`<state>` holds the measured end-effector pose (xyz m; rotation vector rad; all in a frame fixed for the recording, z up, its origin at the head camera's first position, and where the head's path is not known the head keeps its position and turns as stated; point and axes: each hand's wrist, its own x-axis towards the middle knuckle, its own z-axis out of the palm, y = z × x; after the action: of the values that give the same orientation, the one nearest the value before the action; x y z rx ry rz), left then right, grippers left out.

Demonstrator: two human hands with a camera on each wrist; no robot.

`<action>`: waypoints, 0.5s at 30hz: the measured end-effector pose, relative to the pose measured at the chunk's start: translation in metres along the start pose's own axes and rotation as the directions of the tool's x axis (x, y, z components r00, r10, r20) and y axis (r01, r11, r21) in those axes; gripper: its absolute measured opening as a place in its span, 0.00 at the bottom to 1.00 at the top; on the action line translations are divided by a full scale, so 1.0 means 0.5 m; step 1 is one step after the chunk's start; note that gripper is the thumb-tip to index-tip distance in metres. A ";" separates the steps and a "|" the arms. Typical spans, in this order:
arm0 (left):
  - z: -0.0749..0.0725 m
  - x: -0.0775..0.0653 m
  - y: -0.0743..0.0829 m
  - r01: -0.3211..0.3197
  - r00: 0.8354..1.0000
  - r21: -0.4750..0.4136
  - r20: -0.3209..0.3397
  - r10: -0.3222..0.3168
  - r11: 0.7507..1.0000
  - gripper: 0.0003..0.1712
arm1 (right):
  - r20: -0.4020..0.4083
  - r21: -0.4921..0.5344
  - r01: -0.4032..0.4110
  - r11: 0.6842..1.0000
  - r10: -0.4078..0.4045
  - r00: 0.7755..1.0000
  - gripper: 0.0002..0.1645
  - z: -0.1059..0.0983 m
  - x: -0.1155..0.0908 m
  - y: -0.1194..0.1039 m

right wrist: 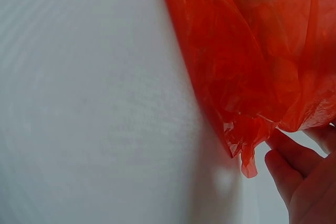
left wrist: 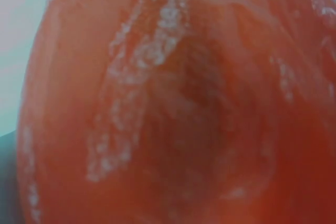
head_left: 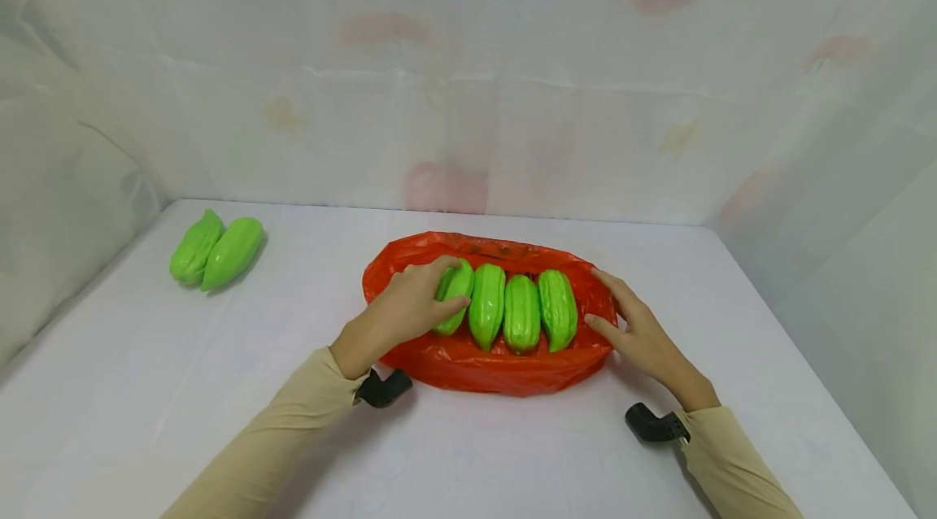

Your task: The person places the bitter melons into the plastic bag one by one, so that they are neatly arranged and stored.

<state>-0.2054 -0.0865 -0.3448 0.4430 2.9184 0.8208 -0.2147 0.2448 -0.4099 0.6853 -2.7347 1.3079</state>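
An opened red plastic bag (head_left: pixel 483 372) lies in the middle of the table, with several bright green, ridged bitter melons (head_left: pixel 522 314) side by side in it. My left hand (head_left: pixel 410 303) reaches over the bag's left side and grips the leftmost bitter melon (head_left: pixel 455 291) between thumb and fingers. At the bag's right end my right hand (head_left: pixel 640 336) holds the rim, thumb on the inner side and other fingers outside. The right wrist view shows those fingers (right wrist: pixel 294 156) against the crumpled red plastic (right wrist: pixel 236 77). Blurred red plastic (left wrist: pixel 184 103) fills the left wrist view.
Two more bitter melons (head_left: pixel 233 253) lie together at the table's far left. The white table (head_left: pixel 512 454) ends at a patterned sheet (head_left: pixel 468 112) behind it, with more sheeting at both sides. A black wrist mount (head_left: pixel 651 425) sits below the right hand.
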 end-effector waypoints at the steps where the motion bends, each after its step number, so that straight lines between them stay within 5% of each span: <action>1: 0.001 0.000 -0.001 -0.002 1.000 -0.002 0.005 0.002 1.000 0.34 | 0.000 -0.001 0.000 1.000 0.000 1.000 0.40 0.000 0.000 0.000; 15: 0.003 -0.003 -0.002 0.008 0.997 0.003 0.074 -0.008 1.000 0.31 | 0.000 -0.002 0.006 1.000 -0.006 1.000 0.40 0.000 0.002 0.001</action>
<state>-0.2040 -0.0871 -0.3469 0.4513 2.8517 0.7828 -0.2159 0.2445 -0.4102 0.6921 -2.7312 1.3040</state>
